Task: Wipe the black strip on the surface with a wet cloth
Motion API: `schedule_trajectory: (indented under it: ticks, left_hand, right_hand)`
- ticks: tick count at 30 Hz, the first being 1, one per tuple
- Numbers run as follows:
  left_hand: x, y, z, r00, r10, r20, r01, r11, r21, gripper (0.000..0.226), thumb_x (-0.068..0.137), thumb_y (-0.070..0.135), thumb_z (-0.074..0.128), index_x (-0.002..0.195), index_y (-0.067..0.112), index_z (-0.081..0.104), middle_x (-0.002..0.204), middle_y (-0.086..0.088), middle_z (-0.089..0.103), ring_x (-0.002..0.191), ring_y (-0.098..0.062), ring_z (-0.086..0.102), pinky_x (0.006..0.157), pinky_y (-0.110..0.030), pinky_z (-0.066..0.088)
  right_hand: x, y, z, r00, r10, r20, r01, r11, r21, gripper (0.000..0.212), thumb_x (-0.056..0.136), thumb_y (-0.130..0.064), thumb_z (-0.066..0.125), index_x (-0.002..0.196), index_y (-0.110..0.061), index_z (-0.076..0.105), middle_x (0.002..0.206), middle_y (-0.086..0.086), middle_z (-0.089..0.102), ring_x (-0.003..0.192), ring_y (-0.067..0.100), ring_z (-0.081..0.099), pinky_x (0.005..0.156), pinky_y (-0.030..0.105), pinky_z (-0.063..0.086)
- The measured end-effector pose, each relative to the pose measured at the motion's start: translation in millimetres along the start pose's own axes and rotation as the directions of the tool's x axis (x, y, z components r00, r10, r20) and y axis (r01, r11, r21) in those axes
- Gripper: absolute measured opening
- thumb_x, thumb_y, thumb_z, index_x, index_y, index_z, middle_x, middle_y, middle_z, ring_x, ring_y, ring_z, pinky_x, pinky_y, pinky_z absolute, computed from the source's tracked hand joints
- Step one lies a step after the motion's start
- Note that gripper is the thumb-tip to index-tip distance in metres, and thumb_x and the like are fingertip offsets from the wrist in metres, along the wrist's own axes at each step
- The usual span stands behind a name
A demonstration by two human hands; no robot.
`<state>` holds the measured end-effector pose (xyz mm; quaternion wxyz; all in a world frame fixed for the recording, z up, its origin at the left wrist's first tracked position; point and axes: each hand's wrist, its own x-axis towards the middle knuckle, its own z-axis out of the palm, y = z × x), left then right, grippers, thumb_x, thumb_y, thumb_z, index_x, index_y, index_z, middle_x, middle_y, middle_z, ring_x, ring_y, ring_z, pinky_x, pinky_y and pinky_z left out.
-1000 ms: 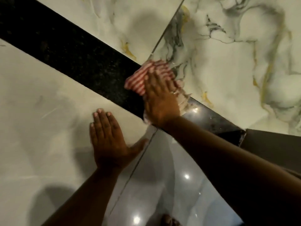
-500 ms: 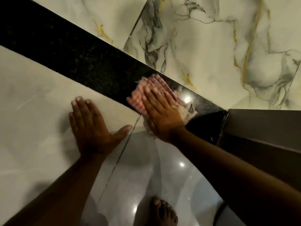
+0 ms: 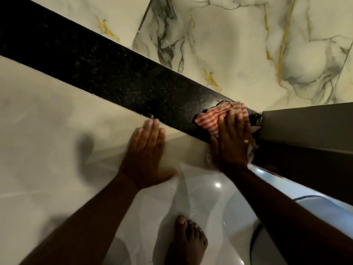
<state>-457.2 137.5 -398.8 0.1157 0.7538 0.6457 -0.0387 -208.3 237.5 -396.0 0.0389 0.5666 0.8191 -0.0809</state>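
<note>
At the far left the black strip comes in from the top corner and runs diagonally down to the right, a dark speckled band between the plain pale tile on my side and the veined marble tile beyond it. The strip looks hard and glossy; wet, I'd expect it to be slick, so the cloth should glide over it.

Next, my left hand lies flat on the pale tile, fingers straight and together, thumb out, holding nothing. Its fingertips stop just short of the strip's near edge. I judge it to be a brace for my weight.

Below that, 1 bare foot stands on the shiny floor.

Then my right hand, palm down and fingers spread, presses the red-and-white striped cloth onto the strip's right end. The cloth is soft and limp, bunched under my palm, with a striped fold sticking out past my fingertips and a frayed bit at my little-finger side. Something this floppy is best worked with a flat palm rather than a pinch.

Furthest right, a grey panel ends the strip, just beside the cloth.
</note>
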Motion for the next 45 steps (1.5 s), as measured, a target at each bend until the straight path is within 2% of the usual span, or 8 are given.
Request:
schedule_trajectory:
  ticks: [6, 10, 19, 23, 29, 36, 40, 45]
  left_hand:
    - [9, -1, -27, 0.958, 0.123, 0.26, -0.13, 0.992, 0.008, 0.132, 0.075, 0.096, 0.021, 0.161, -0.002, 0.006, 0.169, -0.027, -0.001, 0.158, -0.042, 0.001, 0.13, -0.052, 0.004]
    - [-5, 4, -95, 0.934, -0.095, 0.343, 0.086, 0.995, 0.042, 0.133, 0.067, 0.095, 0.001, 0.161, 0.0, -0.008, 0.169, -0.025, -0.012, 0.158, -0.039, -0.009, 0.13, -0.05, 0.0]
    - [-83, 41, -316, 0.873, -0.051, 0.485, 0.053, 0.999, 0.01, 0.133, 0.062, 0.094, -0.012, 0.16, 0.003, -0.014, 0.169, -0.024, -0.018, 0.157, -0.04, -0.014, 0.129, -0.051, -0.004]
    - [-104, 110, -384, 0.895, 0.03, 0.445, -0.01, 0.999, -0.045, 0.137, 0.062, 0.097, -0.015, 0.161, 0.004, -0.009, 0.17, -0.023, -0.013, 0.158, -0.039, -0.009, 0.129, -0.051, 0.0]
    - [-119, 254, -407, 0.905, 0.242, 0.35, -0.203, 0.968, -0.145, 0.12, 0.084, 0.089, 0.027, 0.161, 0.005, -0.012, 0.169, -0.021, -0.018, 0.158, -0.036, -0.014, 0.128, -0.049, -0.005]
    - [-127, 417, -346, 0.866, 0.379, 0.325, -0.334, 0.924, -0.187, 0.117, 0.086, 0.086, 0.031, 0.161, 0.007, -0.012, 0.17, -0.016, -0.02, 0.158, -0.033, -0.016, 0.129, -0.047, -0.004]
    - [-132, 472, -302, 0.867, 0.351, 0.354, -0.306, 0.935, -0.178, 0.121, 0.083, 0.087, 0.033, 0.161, 0.007, -0.013, 0.17, -0.016, -0.02, 0.159, -0.031, -0.016, 0.129, -0.045, -0.007]
    - [-137, 479, -291, 0.881, 0.304, 0.362, -0.279, 0.953, -0.122, 0.125, 0.081, 0.088, 0.042, 0.162, 0.009, -0.011, 0.172, -0.015, -0.014, 0.16, -0.029, -0.01, 0.129, -0.043, -0.003]
  right_hand:
    - [28, -5, -7, 0.939, 0.335, -0.075, -0.327, 0.94, 0.102, 0.059, 0.094, -0.032, 0.04, 0.147, -0.008, 0.038, 0.157, 0.02, 0.03, 0.147, 0.037, 0.02, 0.121, 0.05, 0.01]
    - [20, -10, -60, 0.889, 0.435, 0.146, -0.457, 0.808, 0.373, 0.046, 0.094, -0.037, 0.034, 0.13, -0.02, 0.055, 0.132, 0.005, 0.058, 0.12, 0.024, 0.053, 0.109, 0.045, 0.039]
    - [-120, -77, -306, 0.861, 0.464, 0.21, -0.475, 0.583, 0.659, 0.051, 0.075, -0.058, 0.031, 0.116, -0.036, 0.053, 0.082, -0.004, 0.065, 0.069, 0.001, 0.065, 0.068, 0.03, 0.054]
    - [-190, -43, -398, 0.85, 0.523, 0.068, -0.412, 0.578, 0.705, 0.031, 0.091, -0.028, 0.043, 0.117, -0.033, 0.06, 0.093, -0.015, 0.067, 0.059, -0.004, 0.055, 0.055, 0.011, 0.045]
    - [-313, 74, -474, 0.704, 0.647, -0.293, -0.424, 0.714, 0.558, 0.036, 0.1, -0.019, 0.036, 0.129, -0.018, 0.058, 0.12, -0.006, 0.066, 0.11, 0.017, 0.063, 0.094, 0.024, 0.046]
    - [-411, 191, -400, 0.67, 0.742, -0.019, -0.623, 0.576, 0.53, 0.061, 0.067, -0.009, 0.062, 0.121, -0.038, 0.052, 0.096, -0.009, 0.066, 0.072, 0.006, 0.064, 0.06, 0.022, 0.049]
    - [-426, 221, -314, 0.665, 0.726, 0.175, -0.72, 0.561, 0.407, 0.089, 0.073, -0.006, 0.079, 0.147, -0.02, 0.032, 0.137, 0.008, 0.05, 0.122, 0.029, 0.053, 0.095, 0.032, 0.05]
    - [-432, 214, -274, 0.735, 0.589, 0.335, -0.674, 0.687, 0.27, 0.07, 0.104, -0.044, 0.034, 0.155, -0.006, 0.005, 0.163, 0.022, -0.002, 0.15, 0.038, -0.003, 0.12, 0.052, 0.0]
